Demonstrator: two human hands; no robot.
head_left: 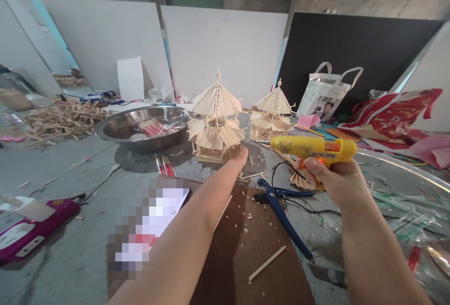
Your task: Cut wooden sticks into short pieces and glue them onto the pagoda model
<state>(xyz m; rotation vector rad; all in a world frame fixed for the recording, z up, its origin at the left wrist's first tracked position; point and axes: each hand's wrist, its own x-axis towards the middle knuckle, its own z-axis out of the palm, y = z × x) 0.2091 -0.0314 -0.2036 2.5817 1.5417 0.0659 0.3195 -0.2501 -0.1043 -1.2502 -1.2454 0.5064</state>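
My right hand is wrapped round the handle of a yellow glue gun, whose nozzle points left toward the stick models. My left hand reaches forward to the base of the nearer wooden stick pagoda; its fingers are hidden behind the wrist, touching or close to the model. A second stick pagoda stands just right of the first. Blue-handled cutters lie below the glue gun, on the edge of a brown board.
A steel bowl holding red packets sits to the left. A heap of wooden sticks lies far left. A purple object is at the near left. A white bag, red paper and a large steel tray rim are on the right.
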